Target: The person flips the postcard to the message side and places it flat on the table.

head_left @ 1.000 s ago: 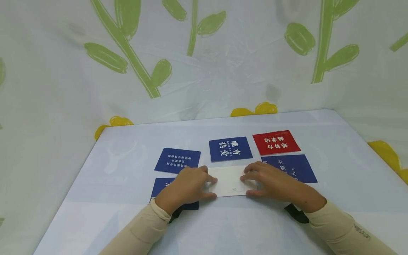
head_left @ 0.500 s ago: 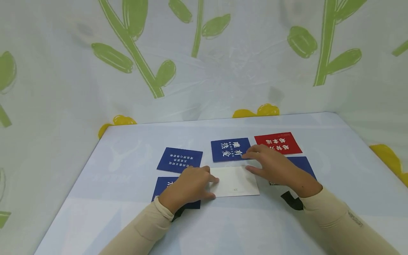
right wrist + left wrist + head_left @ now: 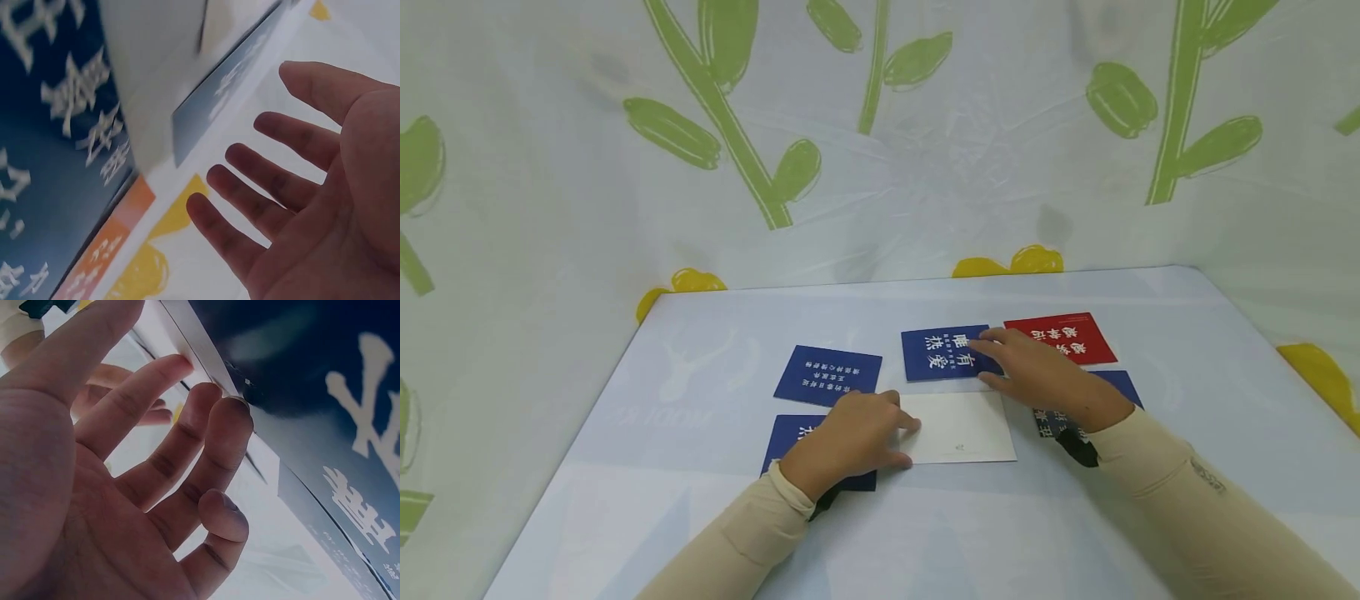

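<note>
A white card [image 3: 962, 425] with a small mark near its lower edge lies on the table in the head view. My left hand [image 3: 853, 437] rests at its left edge, index finger on the card and thumb by the lower corner. In the left wrist view those fingers [image 3: 228, 434] are loosely bent. Behind the white card lies a blue card [image 3: 940, 354] with white characters. My right hand [image 3: 1045, 379] reaches over this card's right edge, fingers spread and holding nothing. The right wrist view shows the fingers [image 3: 269, 181] extended and apart.
Two more blue cards lie on the left, an upper one [image 3: 820, 375] and a lower one [image 3: 782, 433] partly under my left arm. A red card [image 3: 1101, 337] and another blue card [image 3: 1123, 387] lie on the right, partly covered by my right hand and forearm.
My right hand has left the white card's right edge and moved back to the blue card behind it. The left hand stays at the white card's left edge.
</note>
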{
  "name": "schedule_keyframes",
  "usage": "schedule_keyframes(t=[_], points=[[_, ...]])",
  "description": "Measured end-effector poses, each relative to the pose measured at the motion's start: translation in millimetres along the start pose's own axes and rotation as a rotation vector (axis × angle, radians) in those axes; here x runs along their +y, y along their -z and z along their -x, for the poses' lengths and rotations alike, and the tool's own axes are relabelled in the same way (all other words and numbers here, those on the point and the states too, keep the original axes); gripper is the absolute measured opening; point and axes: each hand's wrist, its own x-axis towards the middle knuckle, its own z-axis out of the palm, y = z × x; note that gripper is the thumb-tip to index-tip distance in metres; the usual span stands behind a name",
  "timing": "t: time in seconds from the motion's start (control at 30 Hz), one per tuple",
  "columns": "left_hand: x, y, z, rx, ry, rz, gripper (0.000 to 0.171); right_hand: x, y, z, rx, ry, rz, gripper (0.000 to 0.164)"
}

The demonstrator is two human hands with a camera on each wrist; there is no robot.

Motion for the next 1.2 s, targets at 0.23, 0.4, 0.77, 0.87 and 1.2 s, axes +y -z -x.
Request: schedule_keyframes(t=[0.23,0.4,0.77,0.87,1.2], points=[[-0.1,0.2,-0.7,0.002,0.0,0.011,0.05,5,3,-13,-0.065,-0.016,0.003,0.064],[-0.8,1.4,-1.1,-0.002,-0.001,0.01,0.05,3,4,-22,-0.091,-0.002,0.0,0.063],[-1.5,2.1,-1.6,-0.003,-0.008,0.0,0.05,3,3,-34,-0.171,-0.059,-0.046,0.063],[-1.1,1.9,-1.6,-0.001,-0.011,-0.002,0.05,4,2,-36,-0.177,-0.062,-0.053,0.063],[-1.4,1.5,-0.2,0.013,-0.017,0.0,0.049,8,-4,-38,-0.202,-0.048,-0.08,0.062]])
